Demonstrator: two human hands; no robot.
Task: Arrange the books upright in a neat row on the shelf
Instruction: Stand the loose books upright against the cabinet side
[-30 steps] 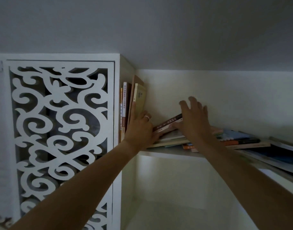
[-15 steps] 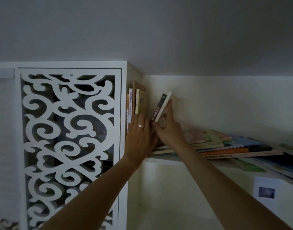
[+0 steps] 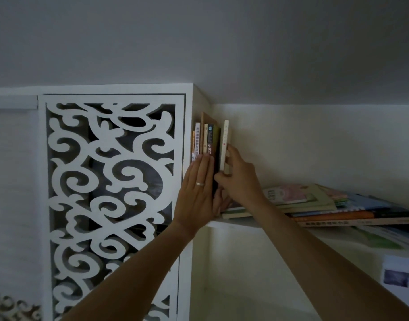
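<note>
A white-spined book (image 3: 224, 144) is pinched upright by the right hand (image 3: 239, 181), standing books (image 3: 204, 142) are braced by the flat left hand (image 3: 197, 188), and a flat pile (image 3: 326, 205) beyond the grip is yet to be stood

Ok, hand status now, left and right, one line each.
Left hand: open, fingers straight, pressed flat against the upright books.
Right hand: closed on the white-spined book, holding it upright beside the row.
</note>
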